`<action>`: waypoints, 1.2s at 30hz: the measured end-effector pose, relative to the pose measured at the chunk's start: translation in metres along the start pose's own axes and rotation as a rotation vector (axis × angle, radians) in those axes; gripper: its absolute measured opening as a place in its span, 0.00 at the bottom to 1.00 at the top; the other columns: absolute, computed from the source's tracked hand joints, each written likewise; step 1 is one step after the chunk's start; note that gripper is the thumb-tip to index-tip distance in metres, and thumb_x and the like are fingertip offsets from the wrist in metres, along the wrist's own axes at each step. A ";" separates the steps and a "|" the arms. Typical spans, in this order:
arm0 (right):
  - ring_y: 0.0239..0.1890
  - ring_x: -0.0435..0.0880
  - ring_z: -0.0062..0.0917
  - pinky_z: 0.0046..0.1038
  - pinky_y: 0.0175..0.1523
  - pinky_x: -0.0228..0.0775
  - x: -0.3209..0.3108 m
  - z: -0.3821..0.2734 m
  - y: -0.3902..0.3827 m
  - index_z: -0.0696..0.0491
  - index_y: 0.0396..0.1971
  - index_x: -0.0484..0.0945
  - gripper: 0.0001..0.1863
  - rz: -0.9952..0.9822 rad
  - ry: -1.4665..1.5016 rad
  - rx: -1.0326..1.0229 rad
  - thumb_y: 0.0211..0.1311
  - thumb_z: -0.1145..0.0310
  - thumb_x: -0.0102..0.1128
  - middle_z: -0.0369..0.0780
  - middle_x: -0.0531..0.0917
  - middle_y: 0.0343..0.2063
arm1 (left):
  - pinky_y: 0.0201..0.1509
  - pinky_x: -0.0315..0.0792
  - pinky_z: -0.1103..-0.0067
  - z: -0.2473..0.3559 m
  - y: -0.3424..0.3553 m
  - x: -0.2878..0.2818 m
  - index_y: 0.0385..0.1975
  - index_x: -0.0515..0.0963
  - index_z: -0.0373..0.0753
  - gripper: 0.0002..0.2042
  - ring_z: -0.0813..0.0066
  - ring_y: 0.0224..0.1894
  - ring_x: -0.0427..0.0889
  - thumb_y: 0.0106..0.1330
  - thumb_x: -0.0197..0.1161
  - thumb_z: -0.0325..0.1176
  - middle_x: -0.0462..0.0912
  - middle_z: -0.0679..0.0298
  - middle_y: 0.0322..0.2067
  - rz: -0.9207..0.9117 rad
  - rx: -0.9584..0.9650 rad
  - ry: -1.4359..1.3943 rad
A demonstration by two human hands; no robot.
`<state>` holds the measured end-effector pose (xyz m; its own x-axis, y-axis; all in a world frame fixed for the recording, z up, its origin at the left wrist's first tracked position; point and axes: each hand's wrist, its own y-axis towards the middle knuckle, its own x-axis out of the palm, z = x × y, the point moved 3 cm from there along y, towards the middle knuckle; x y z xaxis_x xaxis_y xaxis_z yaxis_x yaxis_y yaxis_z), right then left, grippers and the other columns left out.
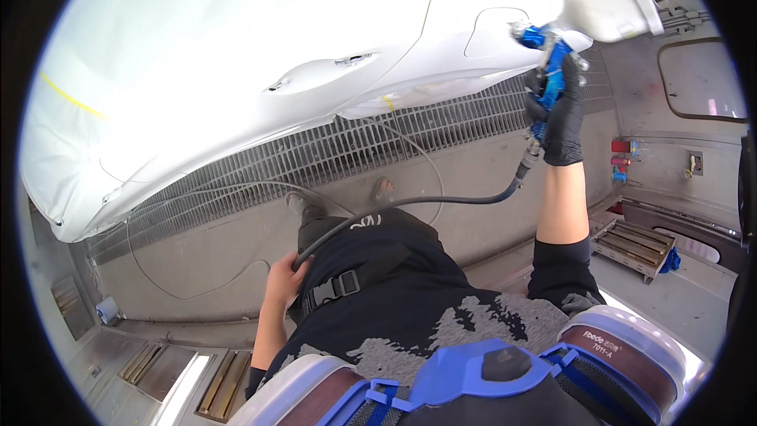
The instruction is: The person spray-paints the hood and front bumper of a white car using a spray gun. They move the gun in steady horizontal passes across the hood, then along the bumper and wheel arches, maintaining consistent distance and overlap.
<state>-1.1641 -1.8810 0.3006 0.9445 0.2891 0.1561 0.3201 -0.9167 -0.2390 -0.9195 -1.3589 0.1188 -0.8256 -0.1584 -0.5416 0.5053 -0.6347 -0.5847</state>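
Note:
My right hand (pixel 561 114), in a black glove, is wrapped round the handle of a blue spray gun (pixel 556 71). A white cup (pixel 607 4) sits at the top of the gun, tilted to the right. The gun's nozzle end is close to a white car body panel (pixel 315 24); whether spray is coming out I cannot see. A dark air hose (pixel 457 199) runs from the bottom of the handle in a curve across my body. My bare left hand (pixel 285 278) grips this hose at my left hip, with its fingers closed.
Beneath the car body runs a metal floor grating (pixel 315 150). A thin hose (pixel 438 166) loops over the floor around my feet. On the right stand a slatted metal rack (pixel 631 246) and a wall with coloured fittings (pixel 621 159). A respirator (pixel 489 371) fills the lower edge.

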 end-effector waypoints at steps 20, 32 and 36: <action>0.33 0.84 0.25 0.30 0.36 0.79 0.268 0.110 -0.138 0.45 0.68 0.68 0.39 -0.385 -0.729 -0.615 0.54 0.81 0.66 0.37 0.84 0.33 | 0.26 0.61 0.68 -0.232 0.001 -0.051 0.20 0.70 0.33 0.21 0.70 0.20 0.62 0.66 0.70 0.40 0.65 0.58 0.15 0.237 -0.114 -0.051; 0.28 0.80 0.22 0.25 0.32 0.74 0.320 0.153 -0.151 0.45 0.56 0.79 0.25 -0.489 -0.912 -0.876 0.56 0.76 0.64 0.35 0.82 0.29 | 0.28 0.64 0.64 -0.252 -0.008 -0.066 0.21 0.70 0.34 0.19 0.60 0.20 0.68 0.65 0.69 0.40 0.70 0.54 0.16 0.197 -0.100 0.005; 0.26 0.80 0.23 0.24 0.29 0.71 0.236 0.122 -0.122 0.46 0.57 0.78 0.28 -0.343 -0.748 -0.566 0.54 0.82 0.60 0.35 0.83 0.29 | 0.28 0.65 0.65 -0.219 -0.005 -0.045 0.21 0.70 0.34 0.20 0.59 0.20 0.69 0.65 0.69 0.41 0.71 0.55 0.16 0.166 -0.115 -0.075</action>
<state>-0.9717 -1.6672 0.2499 0.6736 0.4837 -0.5589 0.6858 -0.6910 0.2285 -0.8299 -1.1830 0.0138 -0.7428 -0.3122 -0.5923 0.6578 -0.5050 -0.5588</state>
